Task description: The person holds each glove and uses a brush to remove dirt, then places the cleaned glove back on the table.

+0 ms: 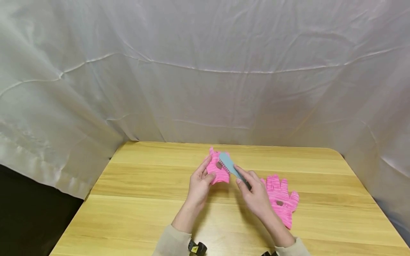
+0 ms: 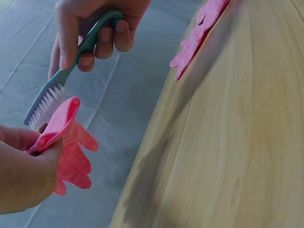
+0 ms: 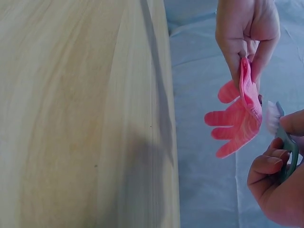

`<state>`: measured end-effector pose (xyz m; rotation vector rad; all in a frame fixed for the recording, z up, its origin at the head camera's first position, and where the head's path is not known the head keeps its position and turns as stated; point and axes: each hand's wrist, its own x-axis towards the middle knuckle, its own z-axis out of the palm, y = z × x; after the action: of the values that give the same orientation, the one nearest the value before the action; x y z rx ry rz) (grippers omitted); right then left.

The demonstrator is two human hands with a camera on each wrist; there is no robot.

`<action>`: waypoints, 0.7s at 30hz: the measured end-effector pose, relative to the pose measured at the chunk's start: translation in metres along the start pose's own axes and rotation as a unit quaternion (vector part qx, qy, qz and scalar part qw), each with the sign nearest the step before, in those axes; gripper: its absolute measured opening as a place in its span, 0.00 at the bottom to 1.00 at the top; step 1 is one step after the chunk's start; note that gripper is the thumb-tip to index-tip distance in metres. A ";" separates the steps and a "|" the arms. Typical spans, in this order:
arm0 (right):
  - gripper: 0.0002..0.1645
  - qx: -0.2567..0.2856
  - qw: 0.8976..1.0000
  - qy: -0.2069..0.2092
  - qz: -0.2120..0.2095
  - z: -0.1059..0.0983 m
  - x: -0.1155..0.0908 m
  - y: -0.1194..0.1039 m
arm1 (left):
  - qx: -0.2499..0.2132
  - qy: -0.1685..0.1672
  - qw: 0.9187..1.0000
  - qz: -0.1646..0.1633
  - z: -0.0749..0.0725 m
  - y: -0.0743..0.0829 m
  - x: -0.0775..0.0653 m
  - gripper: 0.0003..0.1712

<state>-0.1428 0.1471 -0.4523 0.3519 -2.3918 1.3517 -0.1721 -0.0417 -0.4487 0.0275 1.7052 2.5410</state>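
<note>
My left hand (image 1: 199,185) pinches a pink knitted glove (image 1: 221,175) by its side, thumb on the near face, and holds it up above the table. A brown spot (image 1: 219,165) marks the glove. In my right hand (image 1: 254,192) is a blue-green brush (image 1: 228,163), gripped by its handle. Its pale bristles (image 2: 46,105) face the glove and lie right beside the brown spot. The left wrist view shows the glove's fingers (image 2: 76,164) hanging loose. A second pink glove (image 1: 282,199), also with a brown spot, lies flat on the table by my right forearm.
The wooden table (image 1: 134,213) has a rounded far right corner. A pale grey curtain (image 1: 205,89) hangs behind it and along both sides. Black straps with small devices (image 1: 197,248) sit at my wrists, by the beige sleeves (image 1: 173,241).
</note>
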 end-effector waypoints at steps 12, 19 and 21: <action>0.28 0.001 1.000 -0.030 0.003 0.001 -0.002 -0.002 | 0.005 -0.016 1.000 0.005 0.000 -0.006 0.000 0.38; 0.28 -0.015 0.999 -0.046 0.011 0.002 -0.002 -0.003 | 0.008 -0.005 1.000 -0.004 0.002 -0.002 -0.001 0.38; 0.28 -0.017 0.999 -0.046 0.013 0.002 -0.002 -0.003 | 0.010 -0.003 1.000 -0.003 0.002 -0.003 -0.001 0.39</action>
<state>-0.1400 0.1440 -0.4519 0.3830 -2.5008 1.3307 -0.1706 -0.0389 -0.4502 0.0307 1.7257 2.5164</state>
